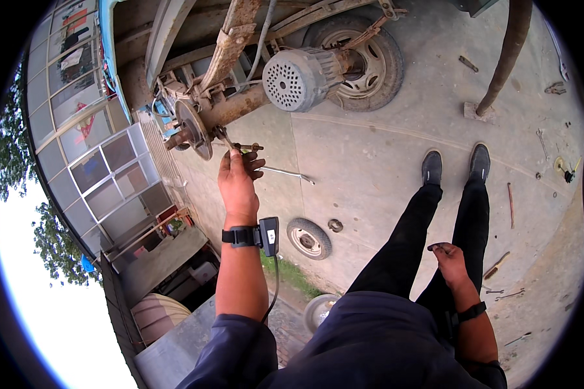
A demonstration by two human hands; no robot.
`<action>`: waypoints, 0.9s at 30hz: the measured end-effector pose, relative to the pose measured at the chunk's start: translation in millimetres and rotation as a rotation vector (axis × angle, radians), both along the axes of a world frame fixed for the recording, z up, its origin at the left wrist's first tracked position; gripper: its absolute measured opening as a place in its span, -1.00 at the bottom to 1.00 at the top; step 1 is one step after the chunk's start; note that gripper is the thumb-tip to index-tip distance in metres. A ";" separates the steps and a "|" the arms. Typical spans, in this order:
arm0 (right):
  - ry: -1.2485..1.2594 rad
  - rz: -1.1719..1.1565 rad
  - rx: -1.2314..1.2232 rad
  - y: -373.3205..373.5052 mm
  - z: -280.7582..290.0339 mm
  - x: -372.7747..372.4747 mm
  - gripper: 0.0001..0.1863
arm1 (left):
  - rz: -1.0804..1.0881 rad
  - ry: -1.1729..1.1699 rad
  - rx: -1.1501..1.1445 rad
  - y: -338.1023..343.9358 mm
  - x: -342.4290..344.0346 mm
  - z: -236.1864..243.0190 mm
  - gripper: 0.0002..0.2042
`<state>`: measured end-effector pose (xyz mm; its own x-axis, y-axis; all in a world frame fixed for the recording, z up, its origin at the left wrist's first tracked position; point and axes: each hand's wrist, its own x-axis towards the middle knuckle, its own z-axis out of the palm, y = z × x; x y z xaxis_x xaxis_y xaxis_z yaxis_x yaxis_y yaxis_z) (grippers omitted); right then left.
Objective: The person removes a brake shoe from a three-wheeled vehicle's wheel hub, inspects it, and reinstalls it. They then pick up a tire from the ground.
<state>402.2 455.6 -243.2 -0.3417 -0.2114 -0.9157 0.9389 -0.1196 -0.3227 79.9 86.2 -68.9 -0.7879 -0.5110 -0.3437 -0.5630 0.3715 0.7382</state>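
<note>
My left hand [238, 178] reaches up to the axle of a raised vehicle, with greasy fingers pinched at a narrow metal piece [222, 135] of a kind I cannot make out. A rusty threaded bolt [250, 148] sticks out just above those fingers. Left of them is the rusty brake disc [193, 129] at the axle's end. Down by my thigh, my right hand [450, 264] is closed, with a small dark bit at its fingertips; whether that is a held object or a greasy finger is unclear.
A grey motor [295, 79] and a mounted wheel [363, 65] sit along the axle. A loose wheel [309, 238] and a bent metal bar [282, 172] lie below. A brown post [507, 58] stands at right; wrenches [509, 293] and a wooden-handled tool [497, 265] lie on the concrete.
</note>
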 end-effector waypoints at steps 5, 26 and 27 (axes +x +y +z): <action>-0.012 0.002 -0.001 -0.6 -4.1 3.5 -0.77 | -0.054 0.002 -0.159 -1.5 1.3 3.2 -0.72; -0.025 0.022 0.009 -2.6 -1.8 -1.3 -0.77 | -0.160 -0.066 -0.251 -5.6 -1.5 13.1 -0.68; -0.019 0.024 0.013 -2.5 -1.5 -1.5 -0.77 | -0.158 -0.061 -0.235 -5.4 -1.0 12.5 -0.68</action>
